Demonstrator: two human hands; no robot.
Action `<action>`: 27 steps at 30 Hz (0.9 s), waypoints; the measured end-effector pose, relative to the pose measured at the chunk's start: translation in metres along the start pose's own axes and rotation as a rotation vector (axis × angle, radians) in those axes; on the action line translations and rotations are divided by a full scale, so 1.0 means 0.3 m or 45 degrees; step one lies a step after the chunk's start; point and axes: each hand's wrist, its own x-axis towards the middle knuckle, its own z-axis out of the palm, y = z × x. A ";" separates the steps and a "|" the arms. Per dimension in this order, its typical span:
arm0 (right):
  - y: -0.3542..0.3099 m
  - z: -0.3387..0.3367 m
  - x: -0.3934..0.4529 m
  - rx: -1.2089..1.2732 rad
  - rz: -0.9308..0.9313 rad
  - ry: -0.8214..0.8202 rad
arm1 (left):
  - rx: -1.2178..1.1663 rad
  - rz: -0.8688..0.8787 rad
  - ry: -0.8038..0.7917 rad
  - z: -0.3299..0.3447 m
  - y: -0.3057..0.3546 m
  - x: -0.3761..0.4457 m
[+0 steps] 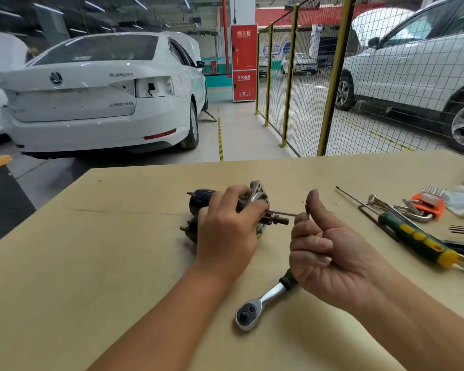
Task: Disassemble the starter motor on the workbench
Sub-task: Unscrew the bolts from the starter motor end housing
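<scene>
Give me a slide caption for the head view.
Left hand steadies starter motor; right hand pinches a long through-bolt.

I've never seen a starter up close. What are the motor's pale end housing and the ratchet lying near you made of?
End housing: looks like bare cast aluminium, dull pale grey.
Ratchet: likely chromed steel, mirror-bright head and shank, with a dark, probably rubber or plastic grip.

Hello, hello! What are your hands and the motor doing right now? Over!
Left hand grips starter motor on workbench. Right hand pinches long bolt sticking from motor. Ratchet lies under right hand, not blocking.
</scene>
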 end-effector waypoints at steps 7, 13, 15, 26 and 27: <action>-0.026 -0.009 0.001 -0.046 0.015 0.034 | -0.100 -0.005 0.016 0.011 -0.028 0.006; -0.057 -0.018 0.005 -0.061 0.114 -0.001 | -0.123 -0.028 -0.002 0.015 -0.036 0.007; -0.051 -0.018 0.006 -0.115 0.102 0.000 | -0.125 -0.036 -0.002 0.014 -0.041 0.009; -0.035 -0.061 0.021 -1.456 -0.718 0.203 | -0.142 -0.071 -0.010 0.005 -0.046 0.012; -0.046 -0.068 0.022 -1.670 -0.801 0.236 | -0.144 -0.077 -0.010 0.005 -0.045 0.011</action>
